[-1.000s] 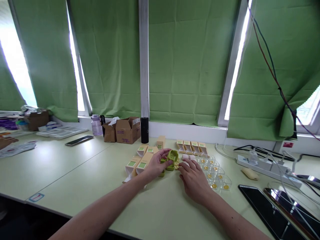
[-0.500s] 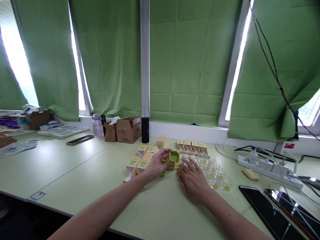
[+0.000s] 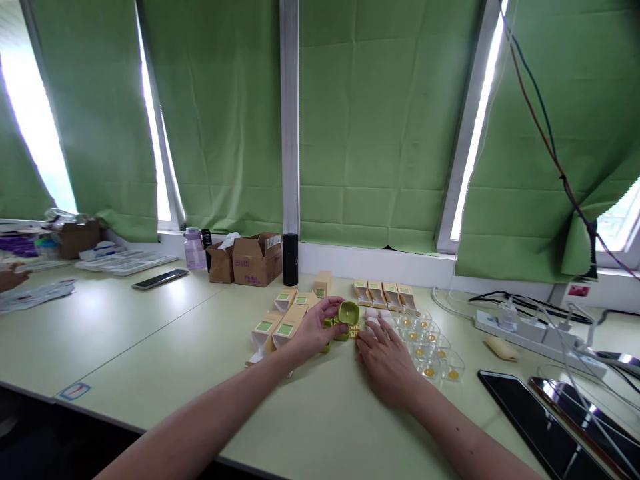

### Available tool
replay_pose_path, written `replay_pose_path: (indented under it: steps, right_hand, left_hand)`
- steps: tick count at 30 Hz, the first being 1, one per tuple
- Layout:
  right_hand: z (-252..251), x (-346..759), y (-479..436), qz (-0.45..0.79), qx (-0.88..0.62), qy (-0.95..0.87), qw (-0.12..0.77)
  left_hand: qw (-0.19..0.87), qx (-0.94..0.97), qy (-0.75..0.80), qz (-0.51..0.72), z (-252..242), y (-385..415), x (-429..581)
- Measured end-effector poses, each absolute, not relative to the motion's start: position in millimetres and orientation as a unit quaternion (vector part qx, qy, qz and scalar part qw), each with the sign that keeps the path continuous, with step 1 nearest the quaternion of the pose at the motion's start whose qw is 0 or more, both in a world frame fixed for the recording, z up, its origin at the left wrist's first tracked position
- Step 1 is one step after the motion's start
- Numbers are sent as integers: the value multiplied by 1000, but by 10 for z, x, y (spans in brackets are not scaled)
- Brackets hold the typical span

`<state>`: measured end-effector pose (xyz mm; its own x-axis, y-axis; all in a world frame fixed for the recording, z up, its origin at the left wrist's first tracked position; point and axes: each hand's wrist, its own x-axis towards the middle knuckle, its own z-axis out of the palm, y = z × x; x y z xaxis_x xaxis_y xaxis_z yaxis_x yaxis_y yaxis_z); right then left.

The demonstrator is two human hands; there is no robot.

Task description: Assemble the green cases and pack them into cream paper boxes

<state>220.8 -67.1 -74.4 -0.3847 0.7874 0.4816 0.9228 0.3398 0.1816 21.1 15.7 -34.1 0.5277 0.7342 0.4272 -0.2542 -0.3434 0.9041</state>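
My left hand point(image 3: 313, 331) curls round a small olive-green case point(image 3: 347, 312) whose lid stands open, thumb and fingers on either side of it. More green pieces lie just under that hand. My right hand point(image 3: 387, 357) lies palm down on the pale table point(image 3: 150, 347), fingers spread, with its fingertips at some small yellow parts point(image 3: 354, 331) beside the case. Clear plastic cups with yellow centres point(image 3: 430, 347) sit in rows just right of that hand. Yellow cartons with green labels point(image 3: 280, 323) lie to the left of my left hand.
Four more open yellow cartons point(image 3: 385, 295) stand behind the cups. Brown cardboard boxes point(image 3: 250, 260), a black cylinder point(image 3: 289, 260) and a small bottle point(image 3: 191, 249) line the window sill. A power strip with cables point(image 3: 530, 330) and dark tablets point(image 3: 540, 420) lie right. Another person's hand point(image 3: 10, 277) shows far left.
My right hand has slid slightly left and nearer the green case. My left hand keeps its hold on the case. The person's hand at far left has drawn back a little.
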Motion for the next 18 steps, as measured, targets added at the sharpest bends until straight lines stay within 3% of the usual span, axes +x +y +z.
replay_pose_path:
  steps: [18]
  right_hand:
    - [-819,2229,-601,-249,-530,-794,162]
  left_hand:
    - [540,682,180,459,-350,155,216]
